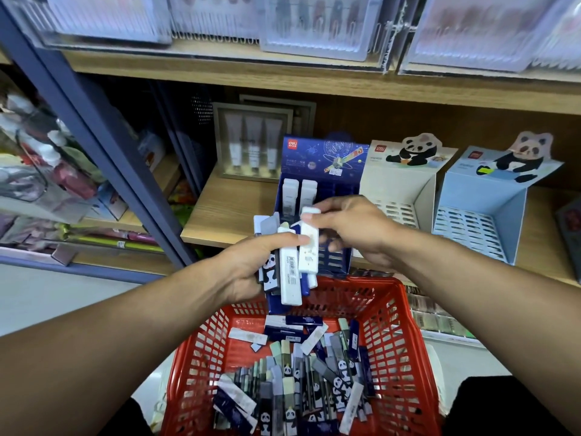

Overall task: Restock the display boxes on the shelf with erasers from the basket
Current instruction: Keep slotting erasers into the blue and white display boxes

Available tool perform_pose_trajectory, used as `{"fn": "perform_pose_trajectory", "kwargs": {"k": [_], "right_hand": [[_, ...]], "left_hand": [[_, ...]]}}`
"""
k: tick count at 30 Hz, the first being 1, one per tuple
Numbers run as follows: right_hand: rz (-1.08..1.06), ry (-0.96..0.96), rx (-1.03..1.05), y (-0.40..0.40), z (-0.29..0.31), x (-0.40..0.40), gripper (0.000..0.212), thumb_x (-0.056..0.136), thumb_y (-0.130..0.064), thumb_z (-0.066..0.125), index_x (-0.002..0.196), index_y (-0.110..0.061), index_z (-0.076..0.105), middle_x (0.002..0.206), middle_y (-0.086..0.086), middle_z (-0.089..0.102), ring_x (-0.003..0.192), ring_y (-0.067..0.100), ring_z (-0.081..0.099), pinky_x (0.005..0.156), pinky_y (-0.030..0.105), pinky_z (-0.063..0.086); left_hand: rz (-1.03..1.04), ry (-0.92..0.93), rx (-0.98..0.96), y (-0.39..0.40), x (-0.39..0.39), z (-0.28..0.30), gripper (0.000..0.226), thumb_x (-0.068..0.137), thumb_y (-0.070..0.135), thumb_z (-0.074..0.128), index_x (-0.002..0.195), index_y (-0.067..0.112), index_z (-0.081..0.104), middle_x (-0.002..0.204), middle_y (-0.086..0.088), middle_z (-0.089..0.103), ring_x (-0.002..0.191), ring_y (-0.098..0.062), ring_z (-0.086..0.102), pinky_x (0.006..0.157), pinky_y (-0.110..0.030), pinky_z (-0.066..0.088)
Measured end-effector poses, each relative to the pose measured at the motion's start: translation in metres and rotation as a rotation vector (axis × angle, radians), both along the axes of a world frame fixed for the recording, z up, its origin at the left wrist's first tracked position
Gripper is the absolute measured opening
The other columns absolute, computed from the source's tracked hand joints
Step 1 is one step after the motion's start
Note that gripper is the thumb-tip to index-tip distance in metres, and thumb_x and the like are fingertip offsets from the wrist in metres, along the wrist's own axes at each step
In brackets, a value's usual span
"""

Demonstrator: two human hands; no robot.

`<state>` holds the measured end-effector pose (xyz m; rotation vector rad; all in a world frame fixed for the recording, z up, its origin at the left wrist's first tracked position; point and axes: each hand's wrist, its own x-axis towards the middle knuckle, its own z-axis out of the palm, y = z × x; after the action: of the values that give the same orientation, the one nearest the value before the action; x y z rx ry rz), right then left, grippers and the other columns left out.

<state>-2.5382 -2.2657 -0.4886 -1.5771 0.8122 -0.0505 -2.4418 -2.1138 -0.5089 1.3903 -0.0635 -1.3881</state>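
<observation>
My left hand (248, 269) grips a fanned bundle of erasers (287, 272), white ones and panda-print ones, held above the red basket (405, 344). My right hand (349, 228) pinches the top of one white eraser (309, 243) at the bundle's right side. Just behind both hands stands the dark blue display box (327, 162) with two white erasers (298, 193) upright in its left slots. A white panda display box (405, 184) and a light blue panda display box (490, 212) stand to its right, their slotted floors bare. Several loose erasers (301, 372) lie in the basket.
The boxes stand on a wooden shelf (220, 215); a framed set of tubes (251, 143) sits behind the blue box. Another shelf of clear packaged goods (314, 26) hangs above. A blue upright post (103, 143) runs down the left side. My knees flank the basket.
</observation>
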Motion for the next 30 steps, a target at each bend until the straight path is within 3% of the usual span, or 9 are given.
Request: {"fn": "perform_pose_trajectory", "kwargs": {"k": [3,6,10,15,20,24,30], "right_hand": [[-0.173,-0.128,0.050,-0.008,0.001,0.004,0.017,0.089,-0.010,0.075,0.100,-0.007,0.063,0.077,0.010,0.068,0.052,0.012,0.061,0.047,0.020,0.051],[-0.275,-0.246,-0.164,-0.015,-0.001,0.006,0.020,0.087,-0.006,0.076,0.096,-0.012,0.059,0.078,0.008,0.066,0.054,0.015,0.066,0.055,0.029,0.058],[-0.241,-0.301,-0.399,-0.016,-0.007,0.011,0.023,0.086,-0.002,0.075,0.084,-0.019,0.059,0.081,0.004,0.066,0.074,0.021,0.072,0.072,0.039,0.062],[-0.022,-0.199,-0.748,-0.008,-0.013,0.013,0.008,0.093,-0.015,0.069,0.093,-0.020,0.063,0.082,-0.007,0.069,0.070,-0.003,0.062,0.060,0.011,0.045],[0.057,-0.085,-0.889,-0.011,-0.026,0.016,0.013,0.093,-0.023,0.068,0.091,-0.033,0.059,0.092,-0.007,0.066,0.088,0.011,0.059,0.072,0.020,0.041],[0.081,-0.058,-0.939,-0.013,-0.026,0.018,0.014,0.092,-0.025,0.068,0.091,-0.034,0.058,0.090,-0.008,0.067,0.086,0.012,0.060,0.073,0.023,0.044],[0.110,-0.017,-0.967,-0.014,-0.019,0.022,0.014,0.094,-0.023,0.065,0.094,-0.035,0.060,0.085,-0.019,0.062,0.074,-0.012,0.054,0.067,0.013,0.038]], "left_hand": [[0.042,-0.010,0.029,0.001,0.003,-0.001,0.031,0.082,0.014,0.076,0.111,0.006,0.070,0.097,-0.018,0.076,0.071,-0.028,0.075,0.058,-0.039,0.062],[0.086,-0.029,0.071,0.002,0.007,-0.008,0.028,0.082,0.014,0.077,0.108,0.007,0.069,0.096,-0.018,0.076,0.071,-0.030,0.074,0.059,-0.041,0.061],[0.128,-0.046,0.144,0.004,0.013,-0.018,0.030,0.079,0.014,0.080,0.106,0.006,0.068,0.095,-0.019,0.076,0.079,-0.035,0.073,0.074,-0.049,0.060],[0.122,-0.042,0.184,0.005,0.016,-0.021,0.031,0.079,0.013,0.080,0.106,0.004,0.069,0.093,-0.019,0.076,0.080,-0.035,0.073,0.078,-0.051,0.060],[0.108,-0.035,0.172,0.005,0.016,-0.021,0.033,0.079,0.013,0.081,0.108,0.004,0.069,0.096,-0.020,0.076,0.080,-0.035,0.073,0.078,-0.051,0.060],[0.114,-0.039,0.172,0.006,0.019,-0.020,0.039,0.078,0.013,0.081,0.113,0.003,0.069,0.101,-0.021,0.076,0.084,-0.036,0.073,0.079,-0.052,0.060],[0.124,-0.048,0.157,0.007,0.019,-0.017,0.032,0.080,0.013,0.080,0.108,0.003,0.069,0.097,-0.020,0.076,0.078,-0.034,0.073,0.074,-0.048,0.060]]}}
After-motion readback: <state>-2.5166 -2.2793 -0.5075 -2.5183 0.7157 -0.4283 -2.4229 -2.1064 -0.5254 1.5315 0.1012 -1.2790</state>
